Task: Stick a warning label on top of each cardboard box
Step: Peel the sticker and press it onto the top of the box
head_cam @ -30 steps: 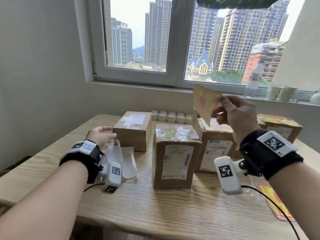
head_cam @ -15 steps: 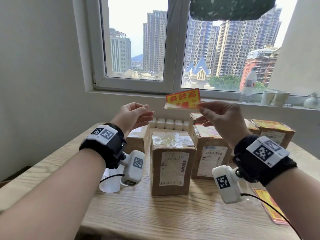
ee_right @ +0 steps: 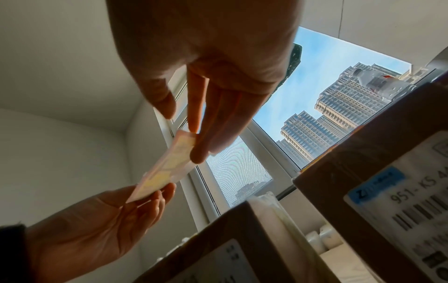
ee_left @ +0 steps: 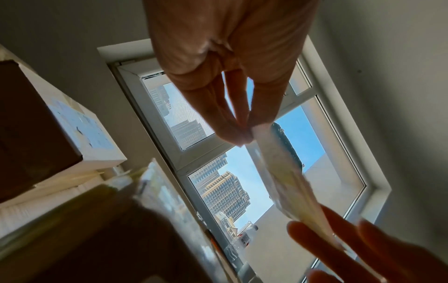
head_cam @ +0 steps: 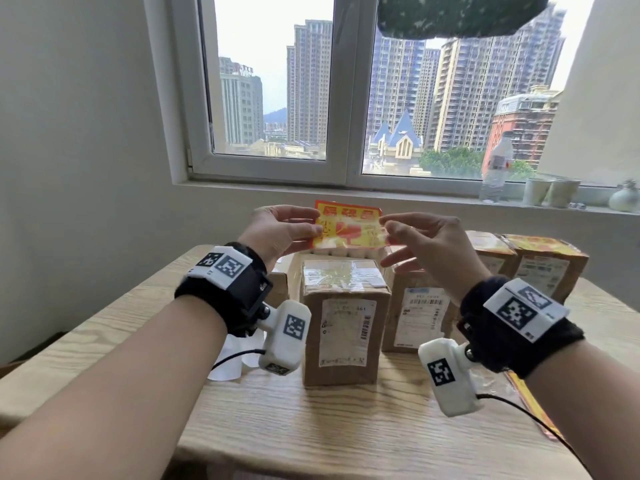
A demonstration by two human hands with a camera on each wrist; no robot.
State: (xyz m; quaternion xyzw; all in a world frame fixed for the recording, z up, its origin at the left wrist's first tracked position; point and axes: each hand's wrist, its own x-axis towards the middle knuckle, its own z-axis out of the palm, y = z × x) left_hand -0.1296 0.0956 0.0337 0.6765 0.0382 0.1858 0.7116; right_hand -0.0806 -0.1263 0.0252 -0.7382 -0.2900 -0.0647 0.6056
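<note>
We see a taped brown cardboard box (head_cam: 344, 320) nearest the wooden desk's (head_cam: 346, 420) front edge; three brown cardboard boxes (head_cam: 547, 261) behind on its right.

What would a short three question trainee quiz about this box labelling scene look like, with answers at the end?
1. True or false: the warning label is already stuck on the front box.
2. Which hands hold the label? A) left hand only B) right hand only C) both
3. Fill in: the water bottle stands on the window ____.

Key:
1. False. The label is in the air above the boxes.
2. C. Each hand pinches one end.
3. sill
</note>
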